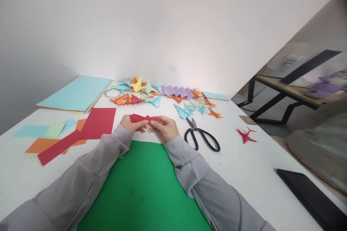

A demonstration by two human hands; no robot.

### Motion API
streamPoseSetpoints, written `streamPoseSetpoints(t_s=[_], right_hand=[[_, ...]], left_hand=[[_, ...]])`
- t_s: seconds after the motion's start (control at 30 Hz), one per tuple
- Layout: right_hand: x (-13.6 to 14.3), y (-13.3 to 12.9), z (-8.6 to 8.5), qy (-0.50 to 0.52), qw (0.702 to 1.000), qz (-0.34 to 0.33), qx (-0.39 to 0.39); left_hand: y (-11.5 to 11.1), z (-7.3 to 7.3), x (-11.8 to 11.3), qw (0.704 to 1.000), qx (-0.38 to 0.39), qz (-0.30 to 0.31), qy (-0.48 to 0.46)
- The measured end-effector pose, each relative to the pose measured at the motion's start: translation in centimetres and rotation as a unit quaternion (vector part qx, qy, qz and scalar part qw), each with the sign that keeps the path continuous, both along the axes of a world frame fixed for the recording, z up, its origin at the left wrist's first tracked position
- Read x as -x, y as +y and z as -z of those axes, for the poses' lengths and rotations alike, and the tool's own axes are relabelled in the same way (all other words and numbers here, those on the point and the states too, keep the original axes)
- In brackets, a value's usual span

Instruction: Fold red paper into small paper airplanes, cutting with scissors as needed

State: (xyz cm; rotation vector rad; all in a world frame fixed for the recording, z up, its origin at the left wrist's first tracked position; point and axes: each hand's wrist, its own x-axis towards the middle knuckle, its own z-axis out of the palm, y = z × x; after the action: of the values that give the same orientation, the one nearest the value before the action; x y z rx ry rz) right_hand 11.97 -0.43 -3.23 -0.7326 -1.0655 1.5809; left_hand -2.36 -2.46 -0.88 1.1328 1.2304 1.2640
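Note:
A small folded piece of red paper (137, 118) is held up between both hands, just beyond the far edge of a green sheet (146, 184). My left hand (132, 124) pinches its left part between thumb and fingers. On the right side, my right hand (164, 127) grips the other end, its thumb near the middle fold. The thumbs are close together, and the fingers partly hide the paper. Black-handled scissors (202, 134) lie partly open to the right of my right hand.
Loose paper pieces, including a red sheet (99, 123), lie left. Behind are a light blue paper stack (77, 93), folded colored shapes (137, 85) and pleated purple paper (177, 91). Rightward are a red folded figure (245, 136) and a black flat object (311, 196).

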Motion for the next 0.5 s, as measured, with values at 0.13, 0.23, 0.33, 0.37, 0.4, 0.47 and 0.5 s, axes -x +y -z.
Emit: streamPoseSetpoints(t_s=[0.13,0.23,0.33,0.37,0.4,0.47,0.5], right_hand=[[0.04,-0.05,-0.06,0.008,1.0,0.004,-0.003],[0.09,-0.24,-0.25,0.021,1.0,0.004,0.007],[0.13,-0.42,-0.43,0.037,0.999,0.001,0.023],[0.13,-0.46,-0.48,0.041,0.999,-0.002,0.029],[0.11,-0.48,-0.51,0.044,0.998,-0.004,0.036],[0.06,-0.5,-0.55,0.048,0.998,-0.013,0.045],[0.03,-0.5,-0.55,0.047,0.998,-0.021,0.045]], left_hand=[[-0.27,-0.2,-0.44,1.0,-0.014,-0.025,-0.003],[-0.48,-0.29,-0.71,0.999,-0.026,-0.033,-0.024],[-0.54,-0.28,-0.81,0.998,-0.021,-0.031,-0.054],[-0.53,-0.29,-0.81,0.998,-0.017,-0.027,-0.062],[-0.51,-0.31,-0.77,0.997,-0.013,-0.02,-0.068],[-0.44,-0.39,-0.64,0.997,-0.002,-0.005,-0.073],[-0.38,-0.45,-0.55,0.997,0.009,0.004,-0.074]])
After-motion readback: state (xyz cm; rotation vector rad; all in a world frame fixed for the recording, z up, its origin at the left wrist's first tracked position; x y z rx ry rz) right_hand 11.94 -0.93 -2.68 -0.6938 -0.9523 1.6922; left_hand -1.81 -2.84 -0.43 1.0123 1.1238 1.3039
